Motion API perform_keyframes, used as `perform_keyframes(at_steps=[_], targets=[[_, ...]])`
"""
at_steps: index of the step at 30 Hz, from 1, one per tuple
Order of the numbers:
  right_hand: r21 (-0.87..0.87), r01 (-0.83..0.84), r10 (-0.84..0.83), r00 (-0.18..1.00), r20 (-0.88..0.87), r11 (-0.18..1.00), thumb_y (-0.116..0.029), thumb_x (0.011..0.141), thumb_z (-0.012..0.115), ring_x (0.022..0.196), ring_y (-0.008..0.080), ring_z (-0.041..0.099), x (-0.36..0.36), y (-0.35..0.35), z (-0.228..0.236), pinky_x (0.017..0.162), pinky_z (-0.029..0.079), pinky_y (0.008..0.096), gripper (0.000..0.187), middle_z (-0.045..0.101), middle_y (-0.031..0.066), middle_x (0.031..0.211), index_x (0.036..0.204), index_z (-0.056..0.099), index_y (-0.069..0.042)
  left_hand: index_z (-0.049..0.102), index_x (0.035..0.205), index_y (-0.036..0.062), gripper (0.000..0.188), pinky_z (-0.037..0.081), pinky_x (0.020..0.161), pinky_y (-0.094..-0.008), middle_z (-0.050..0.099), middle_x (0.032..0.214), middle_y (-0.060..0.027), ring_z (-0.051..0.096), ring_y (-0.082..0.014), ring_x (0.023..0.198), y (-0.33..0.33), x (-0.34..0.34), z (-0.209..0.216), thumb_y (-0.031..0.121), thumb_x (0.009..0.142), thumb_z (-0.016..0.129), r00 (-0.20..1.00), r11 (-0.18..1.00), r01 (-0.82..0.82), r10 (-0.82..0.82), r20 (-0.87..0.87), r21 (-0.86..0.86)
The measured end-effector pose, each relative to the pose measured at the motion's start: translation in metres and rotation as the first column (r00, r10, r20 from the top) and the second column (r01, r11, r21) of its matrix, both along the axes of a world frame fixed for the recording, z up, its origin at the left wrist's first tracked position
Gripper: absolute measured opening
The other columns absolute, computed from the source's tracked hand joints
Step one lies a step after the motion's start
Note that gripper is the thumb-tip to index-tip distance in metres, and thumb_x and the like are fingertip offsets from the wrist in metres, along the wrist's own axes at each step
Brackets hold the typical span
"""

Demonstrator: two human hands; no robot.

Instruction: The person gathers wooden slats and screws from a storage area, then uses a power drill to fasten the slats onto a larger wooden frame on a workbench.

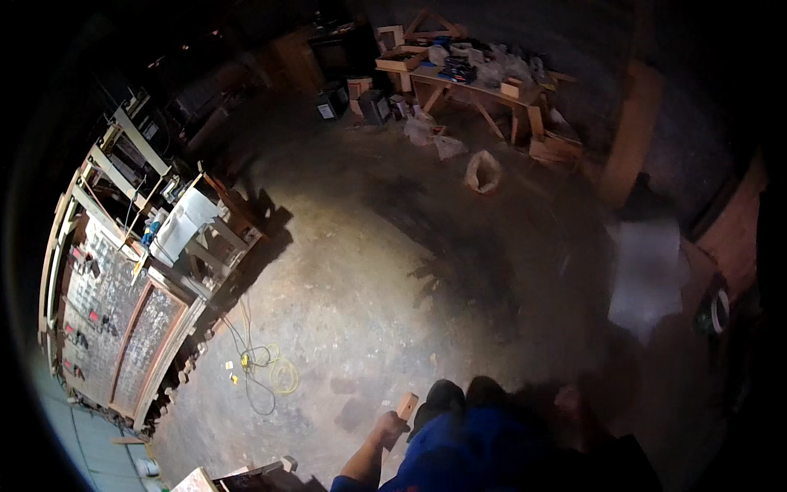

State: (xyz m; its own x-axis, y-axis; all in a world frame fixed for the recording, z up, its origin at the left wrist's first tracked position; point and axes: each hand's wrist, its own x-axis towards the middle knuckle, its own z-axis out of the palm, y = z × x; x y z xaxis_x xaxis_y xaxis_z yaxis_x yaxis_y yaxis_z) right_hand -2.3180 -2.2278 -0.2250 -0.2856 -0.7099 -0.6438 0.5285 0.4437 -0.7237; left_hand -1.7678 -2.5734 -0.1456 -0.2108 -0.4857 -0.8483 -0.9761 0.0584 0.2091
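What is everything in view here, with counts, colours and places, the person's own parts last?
Short rectangular wooden block: 1, tan, lower centre
Coiled cables: at least 2, yellow and dark, floor, left of centre
Cluttered wooden trestle table: 1, brown, top
Box-shaped containers: at least 2, dark, floor left of table
Open-mouthed sack: 1, pale, floor before table
Large wood-framed panel: 1, grey and brown, left
Smooth flat sheet: 1, whitish, right
Blue garment: 1, lower edge
Left hand: 1, bare, holding block
Right hand: 1, lower right, too dim for grip

Dark areas hide more.

R hand [567,399] is blurry (v. dim), grip unclear.
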Motion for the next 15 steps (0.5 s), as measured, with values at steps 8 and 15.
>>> perform_keyframes(at_steps=[8, 15], targets=[[0.082, -0.186, 0.201, 0.953, -0.228, 0.979, -0.023, 0.091, 0.071, 0.091, 0.0256, 0.069, -0.104, -0.355, 0.022, 0.077, 0.058, 0.0412, 0.029, 0.069, 0.0121, 0.100, 0.113, 0.067, -0.004, 0.075, 0.101, 0.0156, 0.039, 0.058, 0.078, -0.0423, 0.074, 0.089, -0.0126, 0.073, -0.0311, 0.089, -0.187, -0.049, -0.047, 0.049, 0.083, 0.070, 0.476, 0.487, 0.828, -0.872, -0.113, -0.278], [0.093, -0.232, 0.247, 0.946, -0.209, 0.968, -0.023, 0.091, 0.071, 0.088, 0.0256, 0.070, -0.116, -0.554, 0.051, 0.076, 0.058, 0.0406, 0.027, 0.070, 0.0111, 0.098, 0.110, 0.069, -0.005, 0.074, 0.090, 0.0031, 0.038, 0.058, 0.065, -0.0392, 0.074, 0.078, -0.0131, 0.073, -0.0263, 0.072, -0.410, -0.068, -0.065, 0.040, 0.081, 0.075, 0.875, 0.880, 0.473, -0.475, -0.094, -0.042]])
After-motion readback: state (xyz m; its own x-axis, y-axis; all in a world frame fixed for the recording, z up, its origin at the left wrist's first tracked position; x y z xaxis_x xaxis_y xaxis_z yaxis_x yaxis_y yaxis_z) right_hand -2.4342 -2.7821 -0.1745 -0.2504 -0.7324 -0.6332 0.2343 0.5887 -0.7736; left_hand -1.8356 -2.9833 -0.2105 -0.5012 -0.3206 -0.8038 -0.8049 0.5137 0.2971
